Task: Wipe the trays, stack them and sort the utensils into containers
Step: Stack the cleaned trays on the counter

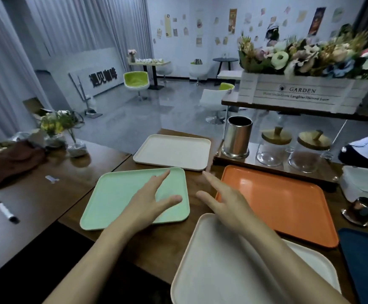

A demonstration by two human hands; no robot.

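Several trays lie flat on the wooden table (104, 165). A mint green tray (112, 196) is at left centre, with my left hand (150, 200) stretched over its right half, fingers straight and spread. My right hand (227, 202) reaches forward between the green tray and an orange tray (288, 198), fingers straight, holding nothing. A cream tray (174, 151) sits farther back. A white tray (218, 266) lies nearest me under my right forearm. A dark blue tray (367, 260) shows at the right edge. A steel cylinder container (238, 137) stands behind the orange tray.
Two glass jars (270, 148) with wooden lids stand on the low shelf beside the steel container. A white GARDEN flower box (297, 93) sits on the shelf above. A marker (6, 212) and brown cloth (9, 163) lie at left. Shiny metal objects (361, 211) rest at right.
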